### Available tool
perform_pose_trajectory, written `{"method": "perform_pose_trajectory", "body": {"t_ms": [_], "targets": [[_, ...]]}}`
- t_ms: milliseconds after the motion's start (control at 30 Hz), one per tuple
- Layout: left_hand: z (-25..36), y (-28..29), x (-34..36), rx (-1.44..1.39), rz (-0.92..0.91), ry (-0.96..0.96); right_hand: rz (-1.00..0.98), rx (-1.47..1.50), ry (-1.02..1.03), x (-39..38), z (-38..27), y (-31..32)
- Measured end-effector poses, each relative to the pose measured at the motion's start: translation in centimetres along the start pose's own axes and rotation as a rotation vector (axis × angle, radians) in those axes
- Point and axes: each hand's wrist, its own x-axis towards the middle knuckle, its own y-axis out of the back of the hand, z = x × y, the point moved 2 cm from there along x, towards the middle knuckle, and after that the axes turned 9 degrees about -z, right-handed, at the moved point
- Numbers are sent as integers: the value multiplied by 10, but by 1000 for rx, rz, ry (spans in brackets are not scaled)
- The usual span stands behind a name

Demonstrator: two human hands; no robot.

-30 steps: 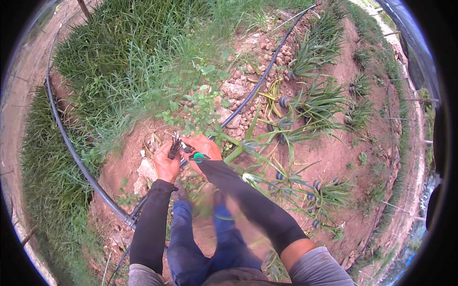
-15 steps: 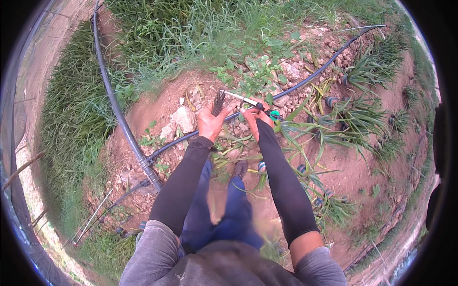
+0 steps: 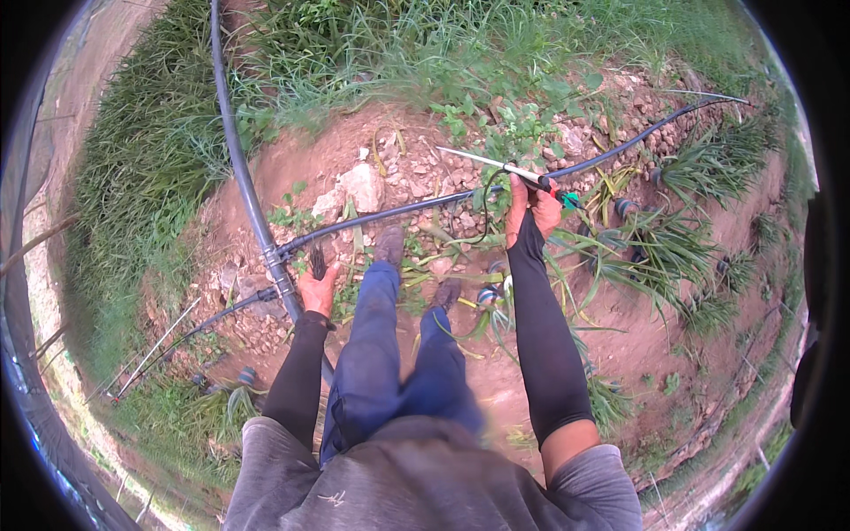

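My left hand is low at the left, near the thick pipe, closed around a bundle of thin dark strips whose ends stick up past the fingers. Farther forward on the right, my right hand grips a slim rod-like tool. Its shaft is pale and points left; the handle end is black and red with a green tip. A thin black cord loops down beside this hand. Beneath the rod, a thin dark hose crosses the stony soil.
A thick dark pipe runs along the left and joins the hose at a fitting. Spiky-leaved plants with striped containers stand at right. Pale rocks lie ahead, with tall grass beyond. My shoes are on the soil.
My hands have moved apart: the left drew back and leftward with the dark bundle, the right went rightward with the tool. My left leg stepped forward, and the black cord now shows.
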Motion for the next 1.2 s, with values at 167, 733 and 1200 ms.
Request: {"method": "perform_pose_trajectory", "body": {"t_ms": [167, 733, 1200], "targets": [[-40, 28, -12, 11, 47, 66, -63, 75, -49, 15, -5, -9], [-58, 46, -28, -175, 104, 145, -168, -166, 126, 20, -21, -35], [-80, 122, -203, -128, 243, 332, -206, 211, -253, -91, 28, 65]]}}
